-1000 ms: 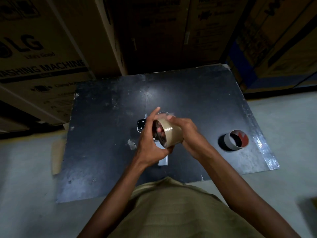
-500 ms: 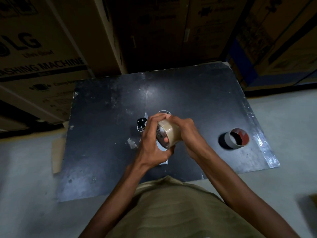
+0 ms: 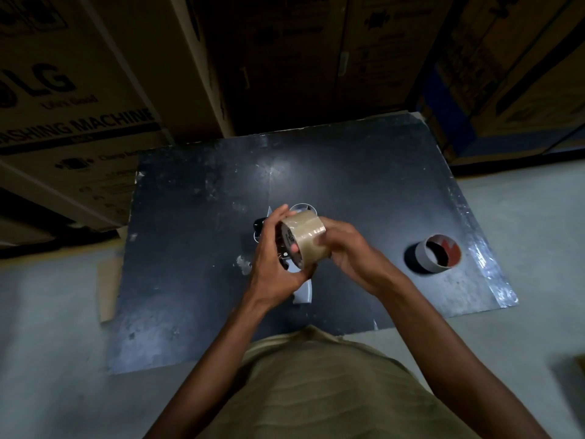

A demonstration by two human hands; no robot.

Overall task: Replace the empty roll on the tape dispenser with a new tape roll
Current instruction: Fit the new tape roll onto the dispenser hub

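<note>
Fingers (image 3: 278, 218) of left hand (image 3: 272, 264) and right hand (image 3: 345, 251) curl round new tape roll (image 3: 305, 240), held above dispenser (image 3: 261, 226) on worktop (image 3: 190, 248). Risk: roll seats crooked or reversed; hub hidden.

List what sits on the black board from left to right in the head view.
left hand → new tape roll → right hand → empty roll. The tape dispenser lies under the hands, mostly hidden, so it is left out.
</note>
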